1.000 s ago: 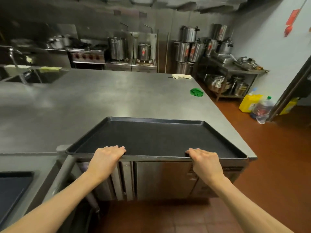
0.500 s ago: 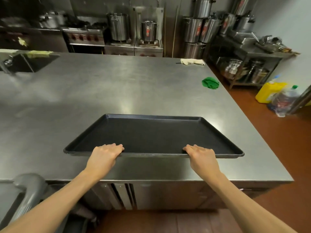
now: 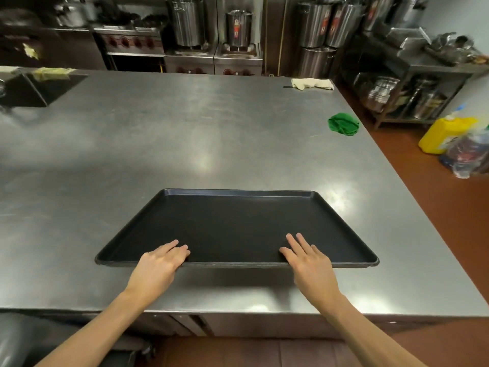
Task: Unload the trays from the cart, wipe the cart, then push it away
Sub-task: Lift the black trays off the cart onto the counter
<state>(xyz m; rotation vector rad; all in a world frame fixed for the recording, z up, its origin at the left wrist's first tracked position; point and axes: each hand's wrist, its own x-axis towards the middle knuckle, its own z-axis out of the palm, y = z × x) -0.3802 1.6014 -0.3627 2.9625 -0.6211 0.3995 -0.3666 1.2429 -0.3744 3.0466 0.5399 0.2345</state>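
A black rectangular tray [image 3: 238, 223] lies on the steel counter [image 3: 185, 144], a little back from its near edge. My left hand [image 3: 158, 263] holds the tray's near rim with its fingers laid over the edge; the thumb is hidden. My right hand [image 3: 308, 258] hovers over the near rim with straight, spread fingers, gripping nothing. A grey rounded part of the cart [image 3: 16, 340] shows at the bottom left, below the counter. A crumpled green cloth [image 3: 343, 123] lies near the counter's right edge.
A white cloth [image 3: 312, 83] sits at the counter's far right corner. A sink [image 3: 31, 88] is set into the far left. Stock pots and stoves line the back wall. A yellow jug [image 3: 444, 133] and bottles stand on the red floor at right.
The tray has gone forward from the counter's near edge onto its surface. My right hand has let go and straightened its fingers. The view has moved closer over the counter.
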